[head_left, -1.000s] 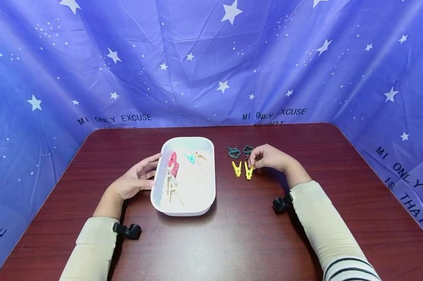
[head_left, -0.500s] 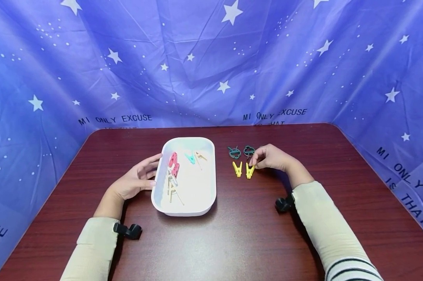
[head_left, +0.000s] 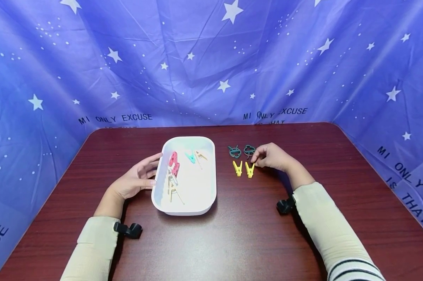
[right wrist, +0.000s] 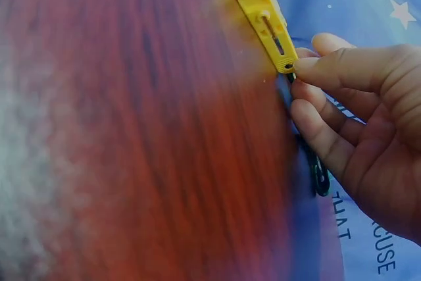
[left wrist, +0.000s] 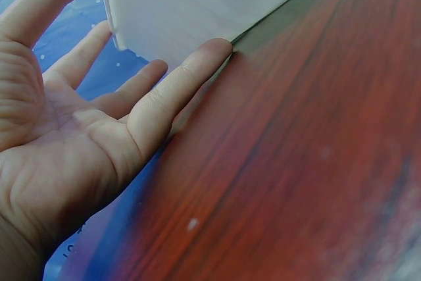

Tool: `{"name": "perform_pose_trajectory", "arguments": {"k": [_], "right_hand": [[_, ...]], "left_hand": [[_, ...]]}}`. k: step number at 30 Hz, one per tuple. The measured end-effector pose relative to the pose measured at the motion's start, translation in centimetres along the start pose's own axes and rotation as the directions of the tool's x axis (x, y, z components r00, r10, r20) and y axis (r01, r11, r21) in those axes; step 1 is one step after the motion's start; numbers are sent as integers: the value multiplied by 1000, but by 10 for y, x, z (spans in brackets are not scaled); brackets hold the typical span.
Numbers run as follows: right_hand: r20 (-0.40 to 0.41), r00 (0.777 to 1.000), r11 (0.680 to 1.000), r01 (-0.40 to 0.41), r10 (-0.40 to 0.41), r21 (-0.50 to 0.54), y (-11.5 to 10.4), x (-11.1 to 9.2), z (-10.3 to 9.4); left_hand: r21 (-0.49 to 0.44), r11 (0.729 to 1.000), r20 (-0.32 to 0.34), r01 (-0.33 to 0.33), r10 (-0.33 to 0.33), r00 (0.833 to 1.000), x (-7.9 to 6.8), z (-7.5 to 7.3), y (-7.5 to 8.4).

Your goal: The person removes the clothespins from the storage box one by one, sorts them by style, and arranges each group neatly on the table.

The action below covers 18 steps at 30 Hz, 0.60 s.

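Left hand (head_left: 128, 183): beside the tray's left edge, fingers spread and nearly straight, tips resting against the wall, grasping nothing; probably there to keep the tray steady.
White tray (head_left: 197, 191): left of the middle of the counter (head_left: 239, 234), nearer its far edge than its near edge; it seems placed so either hand can reach it.
Red clips (head_left: 173, 158): two, end to end along the tray's left wall.
Beige clips (head_left: 172, 189): toward the tray's near left corner, jumbled with a whitish clip (head_left: 173, 179); I cannot count them.
Teal clip (head_left: 190, 157): toward the tray's far edge, just beside another beige clip (head_left: 200, 156) on the far right corner's side.
Green clips (head_left: 234, 152): two side by side off the tray's right edge, toward the counter's far edge.
Yellow clips (head_left: 237, 168): two in front of the green pair, their V-shaped openings facing the far edge; the pairing by colour looks deliberate.
Right hand (head_left: 272, 156): fingers pinching one arm tip of the right yellow clip (head_left: 250, 170), a hold that likely suits fine positioning; whether the clip is lifted, I cannot tell.
Head view only: the tray's contents.
Left wrist view only: a fingertip low, where the tray wall meets the counter.
Right wrist view only: the thumb against the clip's ridged end, close up.
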State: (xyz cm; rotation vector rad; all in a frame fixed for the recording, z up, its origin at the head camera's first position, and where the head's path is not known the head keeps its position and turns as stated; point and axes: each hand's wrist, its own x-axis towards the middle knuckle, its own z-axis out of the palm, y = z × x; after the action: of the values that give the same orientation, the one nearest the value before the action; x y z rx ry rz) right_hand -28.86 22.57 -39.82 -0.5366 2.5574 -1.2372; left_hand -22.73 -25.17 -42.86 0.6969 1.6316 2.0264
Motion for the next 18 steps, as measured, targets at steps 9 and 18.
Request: {"name": "perform_pose_trajectory", "arguments": {"k": [9, 18], "right_hand": [[-23, 1000, 1000, 18, -18, 23, -23, 4, -7], [9, 994, 994, 105, -105, -43, -60, 17, -6]], "left_hand": [[9, 1000, 10, -9, 9, 1000, 1, -1, 0], [12, 1000, -6, -12, 12, 1000, 0, -1, 0]]}}
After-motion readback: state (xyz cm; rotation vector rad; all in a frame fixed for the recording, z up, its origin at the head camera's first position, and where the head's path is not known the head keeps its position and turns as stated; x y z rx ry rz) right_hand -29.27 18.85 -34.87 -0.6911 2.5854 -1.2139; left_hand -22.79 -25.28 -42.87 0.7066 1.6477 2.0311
